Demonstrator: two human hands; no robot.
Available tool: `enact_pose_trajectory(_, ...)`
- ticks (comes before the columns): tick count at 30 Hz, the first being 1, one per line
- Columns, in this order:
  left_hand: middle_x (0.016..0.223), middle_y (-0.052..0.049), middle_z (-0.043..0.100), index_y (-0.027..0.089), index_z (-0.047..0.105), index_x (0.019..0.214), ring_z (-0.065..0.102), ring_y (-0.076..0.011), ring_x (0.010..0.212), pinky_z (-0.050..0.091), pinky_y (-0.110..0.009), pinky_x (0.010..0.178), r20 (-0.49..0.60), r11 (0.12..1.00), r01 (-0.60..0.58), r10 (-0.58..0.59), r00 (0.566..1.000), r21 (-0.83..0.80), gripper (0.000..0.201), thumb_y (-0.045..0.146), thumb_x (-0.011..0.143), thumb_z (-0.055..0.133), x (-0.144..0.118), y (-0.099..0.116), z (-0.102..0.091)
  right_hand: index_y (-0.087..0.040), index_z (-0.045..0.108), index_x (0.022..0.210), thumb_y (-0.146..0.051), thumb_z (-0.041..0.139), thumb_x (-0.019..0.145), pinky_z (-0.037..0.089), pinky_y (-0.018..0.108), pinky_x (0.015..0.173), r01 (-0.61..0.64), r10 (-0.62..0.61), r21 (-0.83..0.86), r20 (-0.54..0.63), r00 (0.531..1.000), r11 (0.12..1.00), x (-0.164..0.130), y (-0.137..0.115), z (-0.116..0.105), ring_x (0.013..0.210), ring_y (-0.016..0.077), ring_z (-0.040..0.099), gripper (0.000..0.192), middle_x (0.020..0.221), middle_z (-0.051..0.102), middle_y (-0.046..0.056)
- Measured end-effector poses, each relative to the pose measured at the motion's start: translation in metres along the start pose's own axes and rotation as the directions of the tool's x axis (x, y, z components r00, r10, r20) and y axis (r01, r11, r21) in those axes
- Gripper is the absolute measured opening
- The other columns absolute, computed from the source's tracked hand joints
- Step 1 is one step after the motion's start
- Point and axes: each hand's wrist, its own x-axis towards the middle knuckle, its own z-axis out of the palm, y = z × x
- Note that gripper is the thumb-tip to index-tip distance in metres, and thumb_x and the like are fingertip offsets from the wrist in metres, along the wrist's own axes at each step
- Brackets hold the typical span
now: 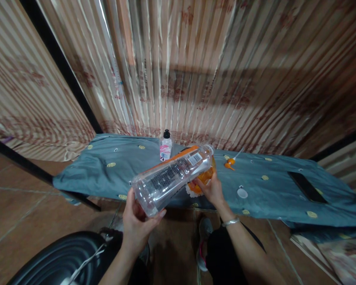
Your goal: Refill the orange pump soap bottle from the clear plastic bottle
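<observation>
Bottle [166,180], clear plastic, is held at a tilt above the tabletop [273,198], base at lower left, mouth at upper right. Left hand [141,221]: grip curled around the base, thumb along the underside. Right hand [210,190]: grip closed on the amber container [208,174], just beside the bottle's neck end.

Labels and writing:
- Bottle: dense dark block of print, too small to read; white barcode panel near the neck, digits illegible; orange band along the upper side.
- Small bottle [165,152]: black cap, pink-and-white label, wording illegible. It stands upright near the rear edge of the tabletop.
- Curtain [178,79]: reddish printed marks, blurred and unreadable.

Other items on the tabletop: orange pump head [230,163] with a pale tube, lying right of the hands; white disc [242,192] near the front edge; phone [307,187], dark face up, at far right.

Hidden or cut off: the bottle and right hand cover much of the amber container, so its full outline and mouth cannot be determined. The fingers behind the bottle's base are partly concealed. The black stool [56,257] at lower left is cut by the frame.
</observation>
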Motion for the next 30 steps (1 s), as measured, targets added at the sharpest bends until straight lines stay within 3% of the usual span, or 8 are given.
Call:
enact_pose_trajectory(5, 0.11, -0.008, 0.072, 0.017, 0.06, 0.121, 0.073, -0.0236, 0.095, 0.06, -0.031, 0.082, -0.041, 0.999, 0.006, -0.008, 0.999, -0.054, 0.072, 0.037, 0.058, 0.089, -0.0057, 0.0062, 0.0088, -0.017, 0.051, 0.12, -0.072, 0.068, 0.07, 0.059, 0.044, 0.074, -0.015, 0.015, -0.015, 0.019, 1.0, 1.0, -0.0001, 0.0007, -0.001, 0.092, 0.036, 0.074, 0.076, 0.103, 0.075, 0.017)
enact_pose_trajectory(12, 0.104, -0.007, 0.073, 0.016, 0.061, 0.121, 0.073, -0.0212, 0.087, 0.06, -0.031, 0.077, -0.042, 0.998, 0.009, -0.012, 0.999, -0.057, 0.073, 0.035, 0.057, 0.09, -0.0043, 0.007, 0.0073, -0.016, 0.05, 0.123, -0.072, 0.067, 0.071, 0.058, 0.045, 0.077, -0.003, 0.003, 0.002, 0.014, 1.0, 1.0, -0.0001, -0.0008, -0.0015, 0.097, 0.0369, 0.074, 0.078, 0.108, 0.074, 0.019)
enact_pose_trajectory(30, 0.109, -0.008, 0.073, 0.017, 0.061, 0.12, 0.073, -0.0235, 0.094, 0.06, -0.032, 0.081, -0.053, 0.999, -0.009, 0.007, 0.999, -0.034, 0.071, 0.034, 0.057, 0.089, -0.0041, 0.0062, 0.0067, -0.016, 0.048, 0.126, -0.073, 0.066, 0.07, 0.059, 0.046, 0.077, -0.007, 0.007, 0.005, 0.011, 1.0, 1.0, -0.0007, -0.0021, -0.0022, 0.097, 0.0375, 0.073, 0.082, 0.11, 0.074, 0.02)
